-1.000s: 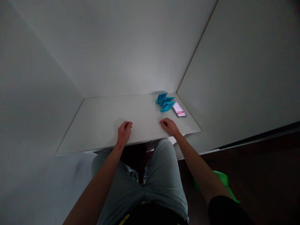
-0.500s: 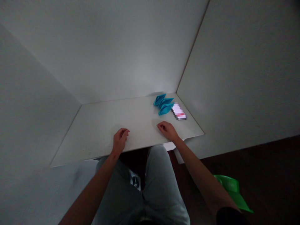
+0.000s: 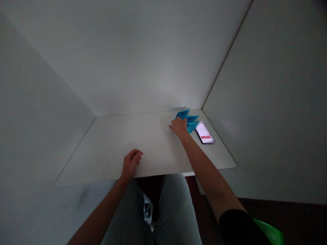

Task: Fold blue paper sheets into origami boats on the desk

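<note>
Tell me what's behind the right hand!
Blue folded pieces poke out behind the right hand, on the white table. The hand hides parts of them, so I can't tell if it grips any.

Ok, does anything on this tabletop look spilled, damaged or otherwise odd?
Nothing looks spilled or broken. The phone shows as coarse square blocks, which looks like masking of the picture rather than damage. Faint greyish marks speckle the white tabletop near its front edge, left of the left hand; dirt or wear, I can't tell.

Blue folded pcs (image 3: 192, 118), clustered, back R
</note>
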The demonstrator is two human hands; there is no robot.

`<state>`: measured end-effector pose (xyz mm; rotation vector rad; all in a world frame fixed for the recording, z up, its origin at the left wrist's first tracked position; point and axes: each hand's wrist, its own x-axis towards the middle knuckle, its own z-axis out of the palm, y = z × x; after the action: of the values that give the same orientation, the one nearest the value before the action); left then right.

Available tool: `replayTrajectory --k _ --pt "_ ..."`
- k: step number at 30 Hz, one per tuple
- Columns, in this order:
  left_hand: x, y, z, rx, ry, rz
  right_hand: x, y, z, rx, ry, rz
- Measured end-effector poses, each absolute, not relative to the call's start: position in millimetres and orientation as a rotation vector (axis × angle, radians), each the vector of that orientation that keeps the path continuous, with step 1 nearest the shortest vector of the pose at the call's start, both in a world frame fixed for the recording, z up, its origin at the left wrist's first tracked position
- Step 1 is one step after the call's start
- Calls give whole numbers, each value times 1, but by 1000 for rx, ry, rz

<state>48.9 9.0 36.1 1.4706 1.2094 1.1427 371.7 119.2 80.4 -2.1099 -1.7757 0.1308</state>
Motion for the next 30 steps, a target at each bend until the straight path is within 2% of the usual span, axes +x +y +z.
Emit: replayTrajectory --k 7,12,15,19,24,30 --pt "50 4 34 1438 1197 1132 321 126 81 -1880 -1882 125" --pt "46 16 27 1196 1242 1331 250 124 62 -1389 -2175 100" --pt "32 51 25 1110 1364 1478 224 121 43 -1063 -2331 80" --pt "21 127 26 1386 1474 1493 216 119 32 -692 -2376 145" --pt "32 202 20 1620 1371 1320 231 125 36 -760 -2044 273" --pt "33 221 13 1826 1409 1242 244 139 28 -1035 -1711 500"
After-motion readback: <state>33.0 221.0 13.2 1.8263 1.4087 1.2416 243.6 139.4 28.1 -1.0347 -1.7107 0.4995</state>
